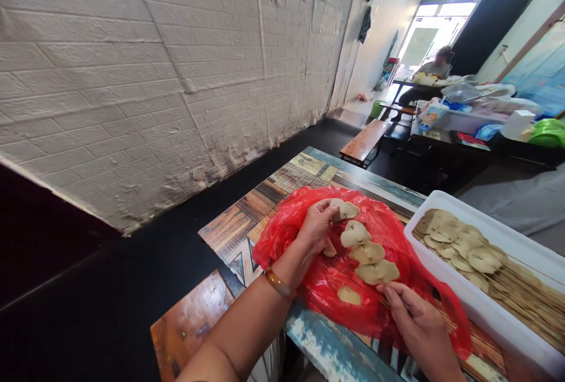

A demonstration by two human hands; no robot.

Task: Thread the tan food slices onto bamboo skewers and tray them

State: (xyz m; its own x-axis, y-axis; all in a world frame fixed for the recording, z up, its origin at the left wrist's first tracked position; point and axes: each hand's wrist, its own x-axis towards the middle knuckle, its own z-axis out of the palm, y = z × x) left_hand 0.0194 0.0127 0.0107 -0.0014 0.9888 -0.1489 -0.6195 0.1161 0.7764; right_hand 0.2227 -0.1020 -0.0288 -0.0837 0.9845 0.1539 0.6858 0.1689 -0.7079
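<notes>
My left hand (318, 223) pinches a pale, round food slice (345, 210) over a red plastic bag (286, 211) spread on the table. My right hand (417, 314) grips the lower end of a thin skewer, mostly hidden by the fingers. Several beige slices (369, 252) are threaded in a row on that skewer, slanting up toward my left hand. A loose slice (349, 295) lies on the bag below them. Another slice shows partly under my left hand. To the right stands a white plastic tub (419, 217) with many filled skewers (468, 246), their sticks pointing toward me.
The patterned wooden table (233, 226) carries the bag and tub. A wooden stool (189, 323) is at the near left, a bench (365, 139) beyond the table. Farther back, a person (435, 67) sits at a cluttered table. A white brick-patterned wall (176, 76) runs along the left.
</notes>
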